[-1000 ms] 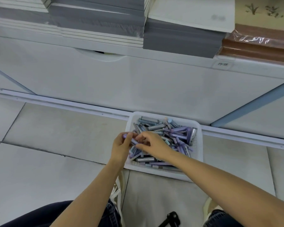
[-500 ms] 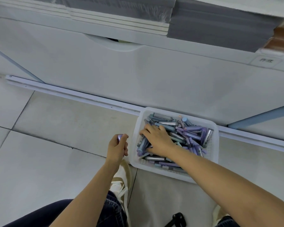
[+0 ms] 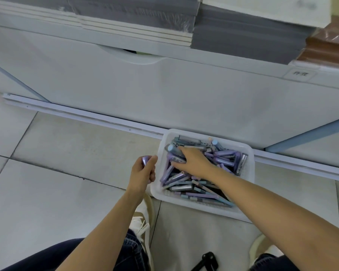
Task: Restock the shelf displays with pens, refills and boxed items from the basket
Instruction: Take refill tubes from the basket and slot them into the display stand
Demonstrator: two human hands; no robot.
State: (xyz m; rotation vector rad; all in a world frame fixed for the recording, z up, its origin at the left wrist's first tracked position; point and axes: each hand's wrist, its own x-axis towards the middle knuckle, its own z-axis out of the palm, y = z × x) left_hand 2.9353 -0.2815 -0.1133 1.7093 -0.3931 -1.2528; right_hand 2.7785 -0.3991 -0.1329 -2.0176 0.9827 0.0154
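Floor tiles (image 3: pixel 67 143) bear a basket (image 3: pixel 184 203) of pens (image 3: pixel 223 159); left fingers (image 3: pixel 152 160) grip one, right fingers (image 3: pixel 181 148) pinch another.

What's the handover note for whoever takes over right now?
The left hand grips a purple pen upright, just left of the basket.
The right hand is inside the basket, fingers on the pens; whether it has a grip on one is unclear.
The basket sits on the floor against the shelf base, full of pens.
Done: at least one pen picked out.
Left: likely gather more, then stock the display, which is out of view.
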